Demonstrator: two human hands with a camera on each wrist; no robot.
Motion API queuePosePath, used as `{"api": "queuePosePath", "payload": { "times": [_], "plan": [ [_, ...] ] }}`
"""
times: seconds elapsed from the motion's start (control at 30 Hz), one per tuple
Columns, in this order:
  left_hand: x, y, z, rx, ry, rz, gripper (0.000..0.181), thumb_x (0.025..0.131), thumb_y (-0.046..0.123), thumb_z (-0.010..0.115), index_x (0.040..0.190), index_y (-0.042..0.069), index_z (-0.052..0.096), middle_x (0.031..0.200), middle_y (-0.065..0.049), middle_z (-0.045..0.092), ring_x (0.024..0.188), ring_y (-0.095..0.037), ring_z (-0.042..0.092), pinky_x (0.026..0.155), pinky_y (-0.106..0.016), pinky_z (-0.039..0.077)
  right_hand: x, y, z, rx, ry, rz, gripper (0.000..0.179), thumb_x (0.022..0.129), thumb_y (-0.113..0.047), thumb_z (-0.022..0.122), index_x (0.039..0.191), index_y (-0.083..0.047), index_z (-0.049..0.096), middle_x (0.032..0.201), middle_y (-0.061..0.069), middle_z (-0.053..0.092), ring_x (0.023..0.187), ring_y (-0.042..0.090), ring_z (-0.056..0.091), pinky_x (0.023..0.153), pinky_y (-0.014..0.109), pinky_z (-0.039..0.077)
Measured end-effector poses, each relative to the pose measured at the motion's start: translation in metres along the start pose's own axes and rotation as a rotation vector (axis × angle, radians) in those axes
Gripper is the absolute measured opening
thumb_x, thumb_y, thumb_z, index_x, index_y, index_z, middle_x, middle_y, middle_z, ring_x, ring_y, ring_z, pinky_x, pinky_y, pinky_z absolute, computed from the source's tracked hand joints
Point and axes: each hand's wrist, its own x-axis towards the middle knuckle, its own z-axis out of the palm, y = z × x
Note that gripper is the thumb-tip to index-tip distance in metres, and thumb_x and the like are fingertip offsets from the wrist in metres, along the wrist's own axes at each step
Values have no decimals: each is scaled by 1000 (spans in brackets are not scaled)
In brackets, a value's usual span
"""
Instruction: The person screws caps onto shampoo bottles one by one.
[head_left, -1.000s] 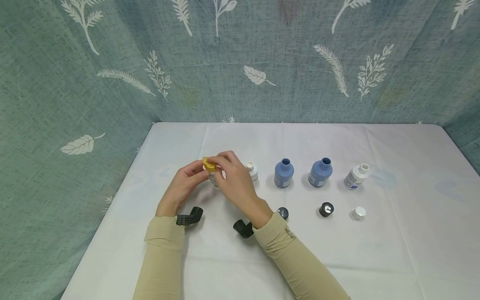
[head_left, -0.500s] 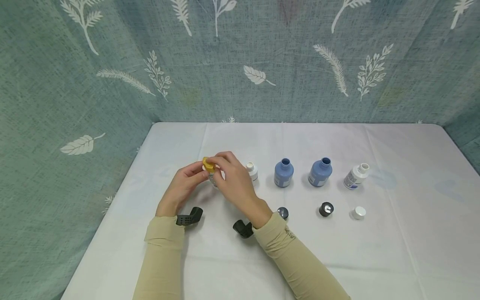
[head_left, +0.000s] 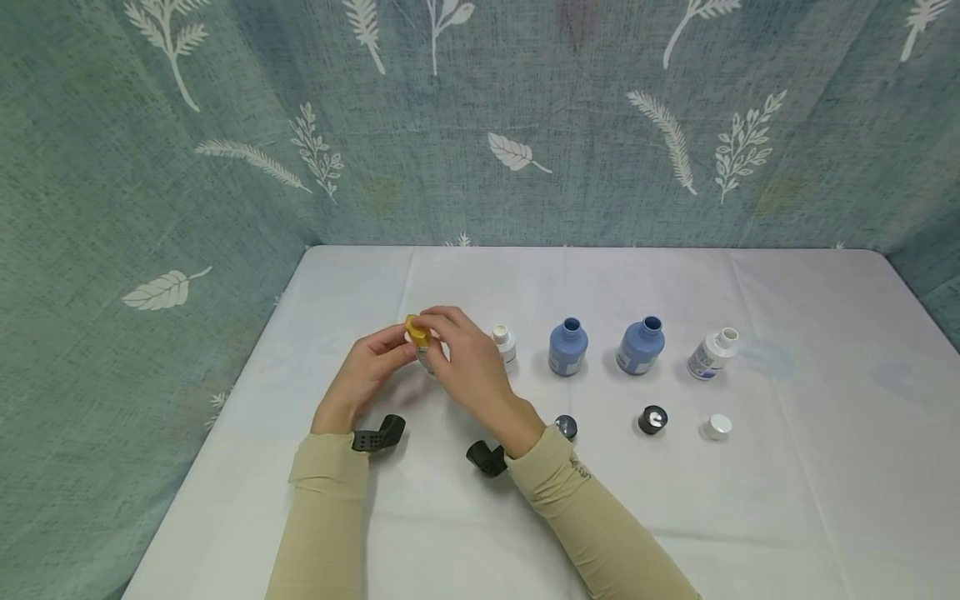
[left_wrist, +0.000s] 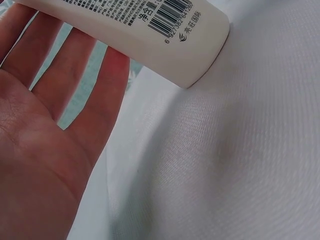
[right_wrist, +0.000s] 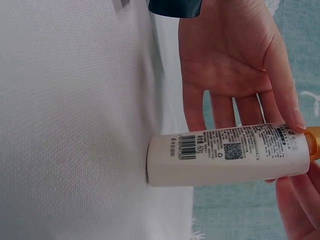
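Observation:
A slim white bottle (right_wrist: 230, 157) with printed text and a barcode stands roughly upright, its base at the white tablecloth. My left hand (head_left: 362, 367) holds its upper part from the left; the right wrist view shows the thumb on the front, near the cap. In the left wrist view, straight fingers lie behind the bottle (left_wrist: 155, 37). At the top, my right hand (head_left: 471, 358) pinches the yellow cap (head_left: 417, 332) between thumb and fingers. Most of the bottle's body is hidden behind the right hand in the head view.
To the right stand an uncapped white bottle (head_left: 506, 343), two uncapped blue bottles (head_left: 567, 348) and another uncapped white bottle (head_left: 711, 355). In front lie a black cap (head_left: 652, 419), a dark cap (head_left: 566, 427) partly behind the right sleeve, and a white cap (head_left: 717, 427).
My right fingers have shifted slightly around the yellow cap, and the back of the right hand sits a little lower. The left hand and the other bottles stay where they were.

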Motion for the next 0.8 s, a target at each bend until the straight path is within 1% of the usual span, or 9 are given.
{"api": "queuePosePath", "payload": {
  "times": [0.23,0.47,0.63,0.8],
  "plan": [
    [-1,0,-1,-13,-1,-9,45,82,28,64,122,10,55,124,-5,53,118,-18,43,94,-32,38,0,0,0,4,-7,-2,28,84,-4,50,106,-14,63,112,-6,56,86,4,56,65,15,42],
    [-1,1,-1,-26,-2,-20,43,84,24,63,123,8,54,124,-5,53,117,-18,43,94,-32,38,-1,0,0,5,-10,-12,28,84,-5,51,107,-14,63,114,-5,56,89,4,56,66,16,43],
    [-3,7,3,-7,16,-16,40,85,19,61,123,9,54,117,-5,57,109,-19,49,90,-31,41,-1,1,0,-4,-13,-18,29,84,-5,52,108,-15,62,114,-6,56,94,4,55,70,17,44],
    [-5,12,6,-12,11,18,36,86,12,60,121,7,55,109,-4,60,101,-18,52,88,-29,42,-1,1,0,-6,-18,-23,28,84,-6,52,110,-14,62,115,-5,56,102,5,53,77,19,44]
  ]
}}
